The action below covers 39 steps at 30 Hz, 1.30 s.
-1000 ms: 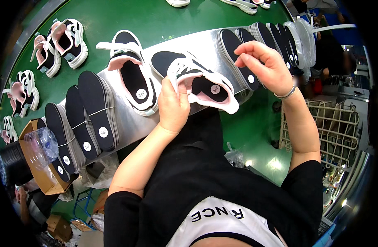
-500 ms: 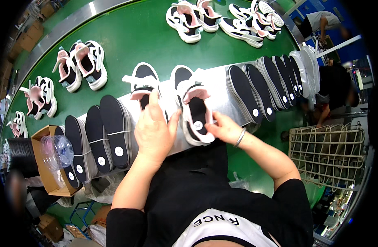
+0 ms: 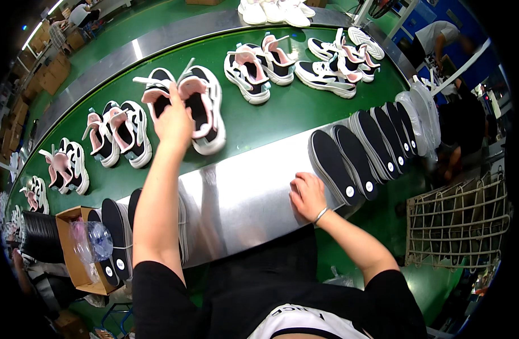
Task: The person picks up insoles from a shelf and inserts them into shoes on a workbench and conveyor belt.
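Standing on the green table (image 3: 259, 125), left of centre, far side: pair of shoes (image 3: 215, 113), shifted off the metal shelf (image 3: 248, 181), seemingly set aside. Left hand (image 3: 174, 121): at the pair, index extended, grip cannot be told. Right hand (image 3: 309, 195): at the shelf, fingers loosely curled, nothing visibly held.

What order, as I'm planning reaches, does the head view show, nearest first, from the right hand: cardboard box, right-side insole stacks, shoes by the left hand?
1. Insole stacks, right of the right hand.
2. Shoes, upper left, by the left hand.
3. Cardboard box, far left.
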{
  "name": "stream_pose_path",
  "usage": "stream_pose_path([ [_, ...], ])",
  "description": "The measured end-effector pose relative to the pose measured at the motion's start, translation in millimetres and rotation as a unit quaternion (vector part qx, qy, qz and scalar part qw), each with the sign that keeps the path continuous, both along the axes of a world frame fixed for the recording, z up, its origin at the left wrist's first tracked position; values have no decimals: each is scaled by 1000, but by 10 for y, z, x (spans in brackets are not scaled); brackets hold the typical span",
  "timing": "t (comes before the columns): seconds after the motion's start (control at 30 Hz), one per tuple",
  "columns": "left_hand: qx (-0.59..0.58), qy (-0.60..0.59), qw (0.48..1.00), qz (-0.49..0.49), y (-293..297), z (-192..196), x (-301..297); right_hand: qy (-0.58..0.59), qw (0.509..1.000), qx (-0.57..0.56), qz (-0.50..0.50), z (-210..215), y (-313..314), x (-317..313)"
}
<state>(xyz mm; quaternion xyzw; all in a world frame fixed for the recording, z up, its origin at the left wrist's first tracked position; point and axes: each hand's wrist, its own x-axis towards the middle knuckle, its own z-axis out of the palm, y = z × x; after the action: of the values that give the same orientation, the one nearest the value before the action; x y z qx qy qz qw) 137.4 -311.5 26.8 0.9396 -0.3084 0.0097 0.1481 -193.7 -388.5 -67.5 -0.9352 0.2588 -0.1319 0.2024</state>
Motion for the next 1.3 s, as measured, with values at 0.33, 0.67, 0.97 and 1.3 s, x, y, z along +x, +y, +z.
stream_pose_path([
  [0.33,-32,-161,949,-270,-1553,-529,-325,17,999,-39,-24,-57,15,-32],
  [0.67,128,58,961,-238,-2737,-631,-470,51,998,-29,-37,-96,-34,-127],
  [0.97,80,171,922,-338,-1488,-81,-699,-8,998,-52,-37,-169,-24,-136],
  [1.3,122,-12,910,-395,220,-146,-2018,-42,990,-62,-123,-335,-66,-168],
])
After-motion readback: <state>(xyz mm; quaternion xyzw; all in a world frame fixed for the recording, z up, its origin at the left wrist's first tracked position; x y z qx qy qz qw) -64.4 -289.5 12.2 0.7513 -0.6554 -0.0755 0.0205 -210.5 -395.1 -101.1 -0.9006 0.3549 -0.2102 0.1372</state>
